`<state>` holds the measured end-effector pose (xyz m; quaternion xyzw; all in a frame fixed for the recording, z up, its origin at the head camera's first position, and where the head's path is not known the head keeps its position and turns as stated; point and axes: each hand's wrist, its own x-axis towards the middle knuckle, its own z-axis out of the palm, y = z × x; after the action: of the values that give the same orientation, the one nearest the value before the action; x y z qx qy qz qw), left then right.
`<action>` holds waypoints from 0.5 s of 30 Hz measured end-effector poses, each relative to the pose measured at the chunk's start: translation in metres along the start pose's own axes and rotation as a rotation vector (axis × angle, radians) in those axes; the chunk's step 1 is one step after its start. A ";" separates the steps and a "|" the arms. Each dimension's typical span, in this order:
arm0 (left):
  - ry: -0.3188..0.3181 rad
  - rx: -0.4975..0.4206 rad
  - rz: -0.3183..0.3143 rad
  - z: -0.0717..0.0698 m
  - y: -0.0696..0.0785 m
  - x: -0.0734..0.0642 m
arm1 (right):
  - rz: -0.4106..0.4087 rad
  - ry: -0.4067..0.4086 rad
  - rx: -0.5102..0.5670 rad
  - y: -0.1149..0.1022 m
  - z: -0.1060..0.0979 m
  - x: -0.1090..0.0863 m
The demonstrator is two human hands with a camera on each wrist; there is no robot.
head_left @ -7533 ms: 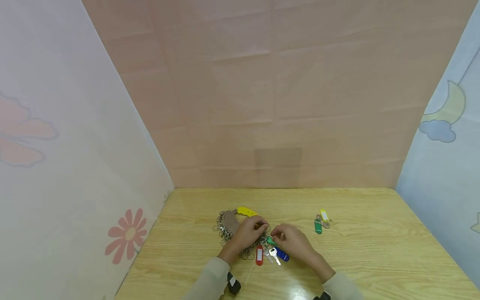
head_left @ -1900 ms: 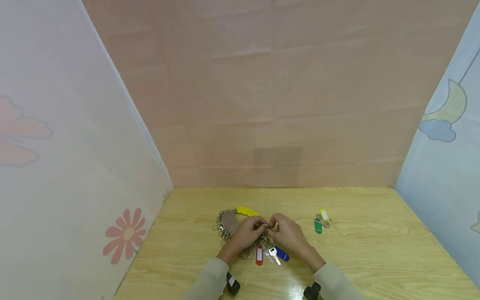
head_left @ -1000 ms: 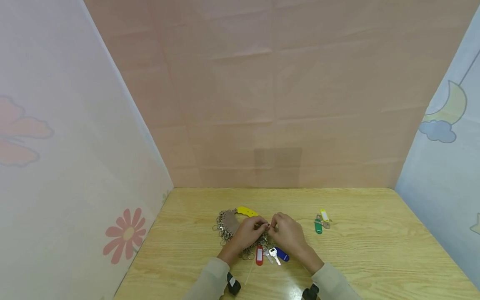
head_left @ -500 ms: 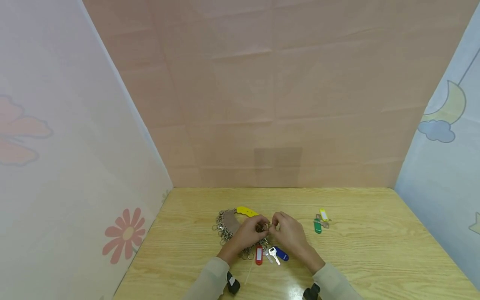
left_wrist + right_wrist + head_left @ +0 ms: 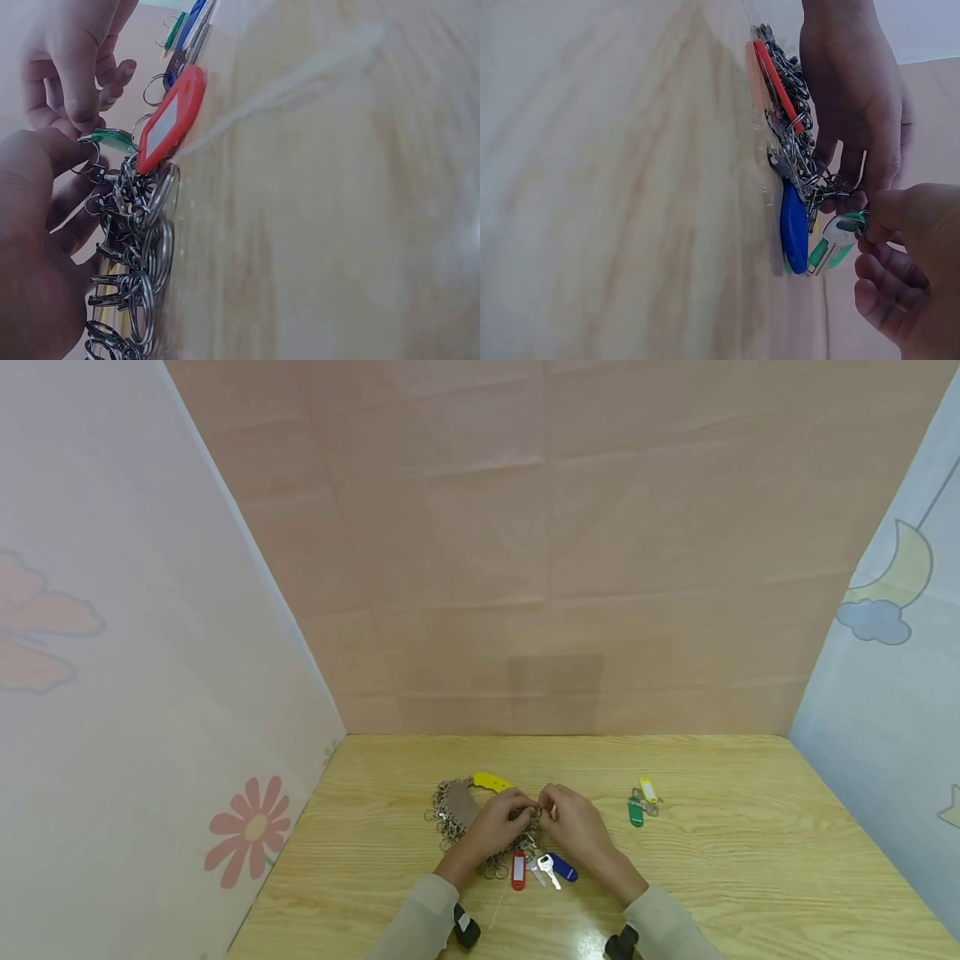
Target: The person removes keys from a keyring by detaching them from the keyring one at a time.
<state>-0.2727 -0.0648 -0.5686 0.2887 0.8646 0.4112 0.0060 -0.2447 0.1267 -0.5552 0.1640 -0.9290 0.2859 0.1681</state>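
A curved brown holder with a yellow end lies on the table, fringed with metal key rings. My left hand rests over its right part and pinches a key ring between thumb and finger. Meeting it fingertip to fingertip, my right hand pinches the small ring of a green key tag, from which a silver key hangs. Both hands hide the tag in the head view. Just below them lie a red key tag and a blue key tag with silver keys.
Farther right on the wooden table lie a green key tag and a yellow key tag with keys. A thin pale strip sticks out toward the front. Cloth walls stand behind and at the sides.
Since the oldest frame my right hand has moved up and left with the green tag, to my left fingertips. Over the last second only the fingertips shift slightly around the rings.
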 end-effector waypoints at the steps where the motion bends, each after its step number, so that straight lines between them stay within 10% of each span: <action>1: 0.003 0.000 -0.002 0.000 0.000 0.000 | -0.003 0.001 -0.004 0.000 0.000 0.000; 15: -0.012 -0.037 -0.030 0.000 0.001 0.000 | -0.043 0.011 -0.065 0.000 -0.001 -0.001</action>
<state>-0.2724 -0.0640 -0.5675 0.2779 0.8611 0.4251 0.0227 -0.2438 0.1278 -0.5550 0.1767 -0.9331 0.2529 0.1847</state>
